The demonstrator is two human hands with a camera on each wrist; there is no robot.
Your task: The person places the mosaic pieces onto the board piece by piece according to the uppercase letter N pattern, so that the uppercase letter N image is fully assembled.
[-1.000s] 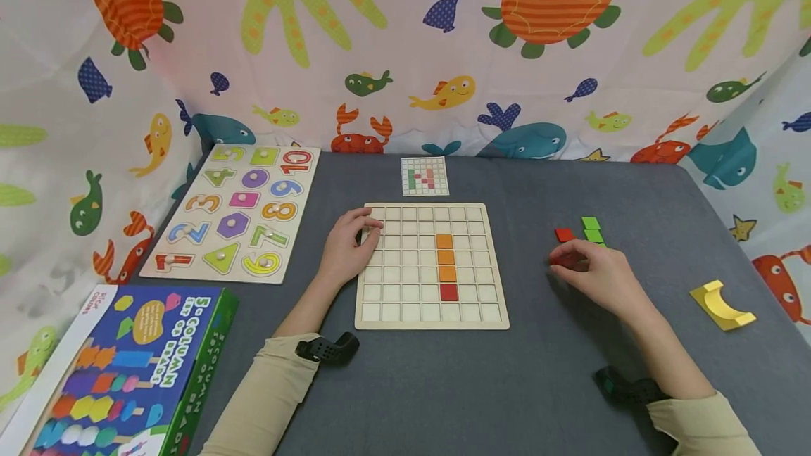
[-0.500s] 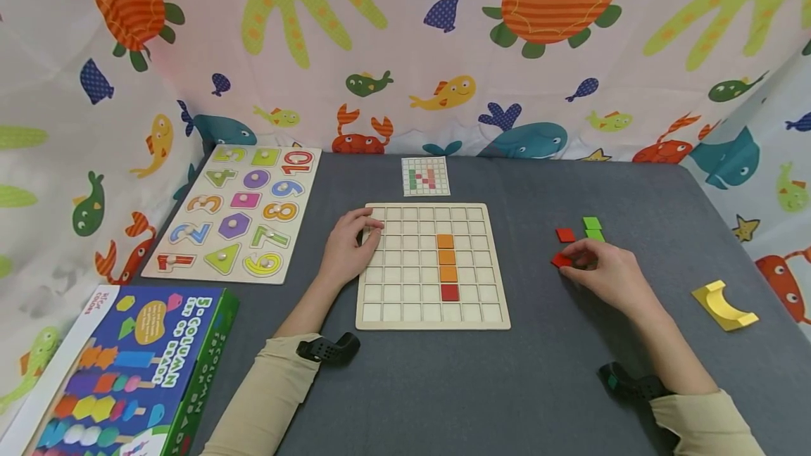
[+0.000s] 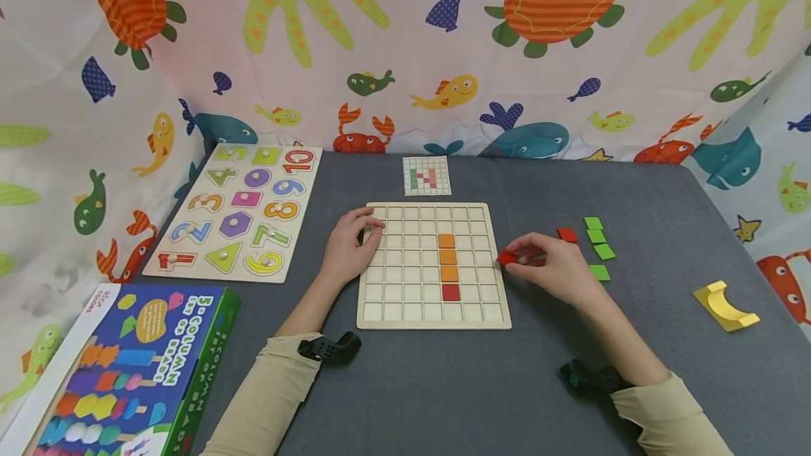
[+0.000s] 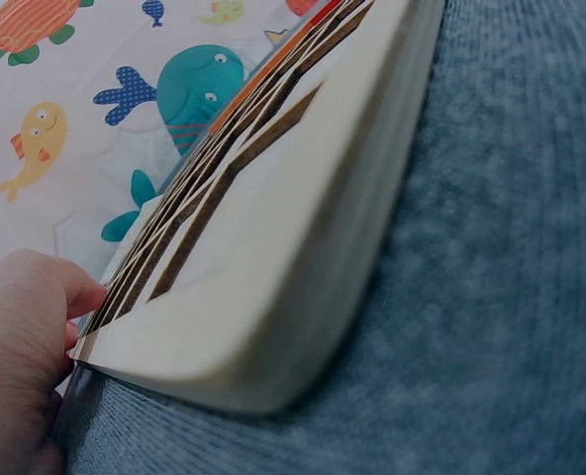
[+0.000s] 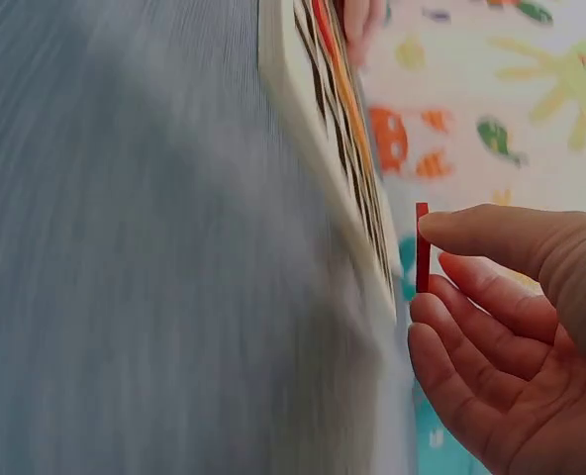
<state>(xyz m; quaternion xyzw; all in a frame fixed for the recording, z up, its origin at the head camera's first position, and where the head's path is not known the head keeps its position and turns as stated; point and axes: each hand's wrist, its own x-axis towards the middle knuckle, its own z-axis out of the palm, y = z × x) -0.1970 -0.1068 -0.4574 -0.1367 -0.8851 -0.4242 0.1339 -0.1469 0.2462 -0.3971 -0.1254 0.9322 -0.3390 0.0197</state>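
A square wooden grid board (image 3: pixel 405 294) lies in the middle of the table, with three orange tiles (image 3: pixel 448 257) and one red tile (image 3: pixel 450 293) set in one column. My left hand (image 3: pixel 347 248) holds the board's left edge, its fingertips over the frame. Between thumb and fingers, my right hand (image 3: pixel 550 266) pinches another red tile (image 3: pixel 505 257), close to the board's right edge. The right wrist view shows that tile (image 5: pixel 422 247) edge-on. Another red tile (image 3: pixel 567 234) and several green tiles (image 3: pixel 595 236) lie on the table beyond the right hand.
A small pattern card (image 3: pixel 426 176) lies behind the board. At the left are a number puzzle board (image 3: pixel 209 248) and a blue bead-set box (image 3: pixel 152 343). A yellow arch block (image 3: pixel 725 307) stands at the right. Printed fabric (image 3: pixel 405 41) hangs behind the table.
My right hand has picked up a red tile from beside the green ones and carried it left to the board's edge. The left hand has stayed in place.
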